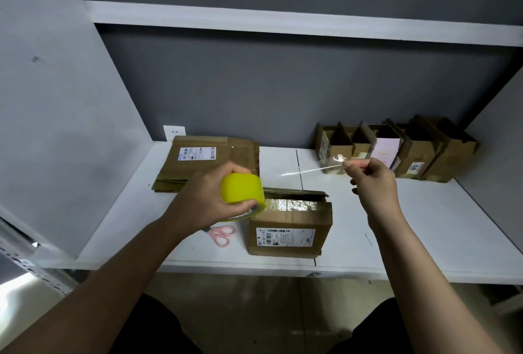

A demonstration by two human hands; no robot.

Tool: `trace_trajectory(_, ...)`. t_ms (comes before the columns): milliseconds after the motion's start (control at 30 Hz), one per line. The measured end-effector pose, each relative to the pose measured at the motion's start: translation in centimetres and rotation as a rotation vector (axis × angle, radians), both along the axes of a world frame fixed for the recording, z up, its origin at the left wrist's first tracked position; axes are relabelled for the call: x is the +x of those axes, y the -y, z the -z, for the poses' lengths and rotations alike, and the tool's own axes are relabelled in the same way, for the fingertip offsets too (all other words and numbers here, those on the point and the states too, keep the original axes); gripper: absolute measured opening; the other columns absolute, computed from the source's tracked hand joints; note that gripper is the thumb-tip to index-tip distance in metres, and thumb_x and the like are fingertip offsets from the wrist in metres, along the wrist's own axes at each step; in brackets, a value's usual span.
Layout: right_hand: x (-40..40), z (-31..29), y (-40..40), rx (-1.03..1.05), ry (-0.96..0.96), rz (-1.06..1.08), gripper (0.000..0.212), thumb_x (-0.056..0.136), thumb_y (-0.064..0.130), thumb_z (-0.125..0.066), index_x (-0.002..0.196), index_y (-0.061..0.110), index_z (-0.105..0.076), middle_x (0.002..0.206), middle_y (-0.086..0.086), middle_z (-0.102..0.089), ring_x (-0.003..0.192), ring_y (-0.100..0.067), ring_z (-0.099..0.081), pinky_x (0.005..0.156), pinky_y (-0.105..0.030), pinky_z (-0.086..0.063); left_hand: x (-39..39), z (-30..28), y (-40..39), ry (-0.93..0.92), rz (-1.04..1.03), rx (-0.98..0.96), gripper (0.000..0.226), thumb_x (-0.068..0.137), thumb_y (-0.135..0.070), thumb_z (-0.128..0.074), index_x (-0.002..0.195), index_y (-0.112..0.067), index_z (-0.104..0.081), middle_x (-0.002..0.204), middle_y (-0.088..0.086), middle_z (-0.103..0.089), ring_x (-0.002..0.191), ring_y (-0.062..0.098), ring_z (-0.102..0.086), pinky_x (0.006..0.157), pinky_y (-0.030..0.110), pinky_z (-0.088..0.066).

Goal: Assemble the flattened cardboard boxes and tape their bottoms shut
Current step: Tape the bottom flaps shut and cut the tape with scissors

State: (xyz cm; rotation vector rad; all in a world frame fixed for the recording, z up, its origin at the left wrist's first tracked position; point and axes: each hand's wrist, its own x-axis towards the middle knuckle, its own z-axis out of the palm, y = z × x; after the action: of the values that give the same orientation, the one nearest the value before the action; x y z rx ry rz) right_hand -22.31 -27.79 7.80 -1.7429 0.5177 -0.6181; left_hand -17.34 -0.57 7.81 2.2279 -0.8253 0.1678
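Note:
My left hand (208, 198) grips a yellow roll of tape (242, 191) just above the left end of an assembled cardboard box (288, 236) that stands near the shelf's front edge. Its upward-facing flaps are folded shut and bear shiny old tape. My right hand (370, 181) pinches the free end of a clear tape strip (308, 170), pulled out to the right and stretched in the air between roll and fingers. A stack of flattened cardboard boxes (209, 160) lies at the back left.
Pink-handled scissors (223, 236) lie on the white shelf (424, 229) left of the box, partly under my left hand. A row of several assembled open boxes (418, 152) stands at the back right. Another shelf runs overhead; grey walls close both sides.

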Motion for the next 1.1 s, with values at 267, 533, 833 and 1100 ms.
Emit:
trace_trajectory(267, -0.6, -0.9, 0.7, -0.071, 0.061, 0.015, 0.01, 0.091, 0.011, -0.061, 0.083, 0.016, -0.063, 0.081, 0.006, -0.063, 0.073, -0.009, -0.054, 0.068, -0.024, -0.045, 1.7, -0.3, 1.0, 0.146, -0.231, 0.55, 0.061, 0.077, -0.055, -0.069, 0.128, -0.028, -0.048, 0.121, -0.002, -0.062, 0.104, 0.018, -0.058, 0.083, 0.03, -0.051)
trace_trajectory(533, 0.0, 2.8, 1.4, -0.296, -0.148, 0.125, 0.018, 0.092, 0.028, -0.06, 0.091, 0.01, -0.063, 0.092, -0.001, -0.059, 0.088, -0.02, -0.056, 0.077, -0.036, -0.048, 1.7, -0.2, 0.7, -0.084, -0.163, 0.136, 0.046, 0.075, -0.061, -0.067, 0.105, -0.028, -0.053, 0.091, -0.017, -0.051, 0.084, 0.009, -0.052, 0.065, 0.02, -0.044)
trace_trajectory(833, 1.6, 6.3, 0.1, -0.324, -0.078, 0.12, 0.005, 0.096, 0.018, -0.054, 0.093, 0.015, -0.052, 0.103, -0.002, -0.051, 0.095, -0.021, -0.051, 0.08, -0.037, -0.045, 2.8, 1.3, 2.6, -0.155, -0.253, -0.405, 0.025, 0.081, -0.017, -0.074, 0.086, -0.03, -0.053, 0.089, -0.018, -0.055, 0.079, -0.006, -0.053, 0.067, 0.018, -0.044)
trace_trajectory(1100, 4.7, 10.6, -0.4, -0.371, -0.048, 0.013, 0.009, 0.097, 0.015, -0.048, 0.092, 0.022, -0.047, 0.094, 0.004, -0.057, 0.093, -0.018, -0.05, 0.083, -0.038, -0.043, 3.7, 2.0, 4.6, -0.232, -0.265, -0.55, 0.026, 0.082, -0.012, -0.071, 0.087, -0.026, -0.05, 0.09, -0.016, -0.055, 0.075, -0.015, -0.056, 0.064, 0.015, -0.048)
